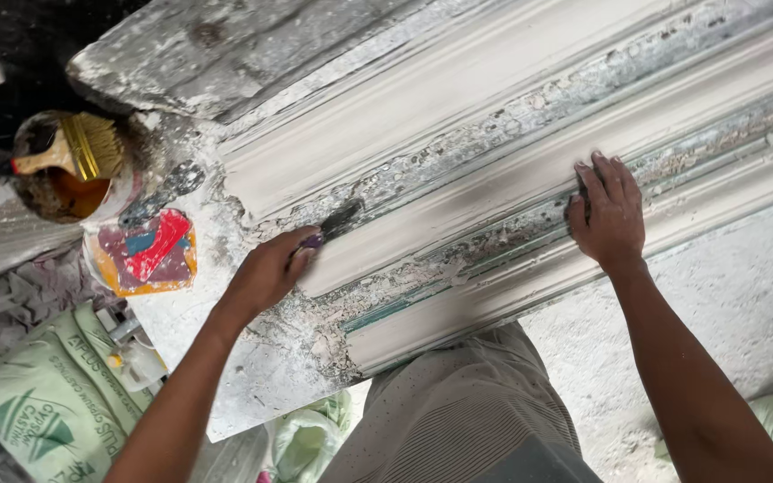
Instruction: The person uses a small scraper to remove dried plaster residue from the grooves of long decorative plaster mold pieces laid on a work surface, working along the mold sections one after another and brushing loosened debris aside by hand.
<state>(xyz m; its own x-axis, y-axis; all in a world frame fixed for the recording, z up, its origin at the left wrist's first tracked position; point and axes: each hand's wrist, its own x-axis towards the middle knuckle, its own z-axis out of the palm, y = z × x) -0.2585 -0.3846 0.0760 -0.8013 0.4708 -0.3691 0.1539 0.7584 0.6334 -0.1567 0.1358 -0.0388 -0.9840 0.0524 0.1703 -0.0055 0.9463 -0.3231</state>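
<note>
Item: long white plaster moulding — ribbed cornice profile, laid slantwise across a plaster-crusted bench; grooves flaked and patchy, greenish-grey showing through.

Left hand: grip closed around the handle of a small dark brush, bristles set into a groove near the moulding's lower-left end.

Right hand: grip holds nothing — fingers spread and pressed flat on the ribs further along, steadying the piece.

Nearby, on the bench's left end: a round tub with brownish liquid, a wider yellow-bristled brush resting across its rim; just below it a container with a red, blue and yellow lid. Pale green printed sacks lie lower left.

Risks, as judged:
- Brittle ribs. A hard stroke or a slip of the small dark brush out of the groove could chip an edge or lift more flakes.
- The tub sits close to the left forearm; a backward swing of the elbow might tip it and spill liquid over the bench.
- If the right hand eases off, the moulding could shift under the brush pressure.
- Loose crumbs in the grooves may be dragged along and scratch the surface.
</note>
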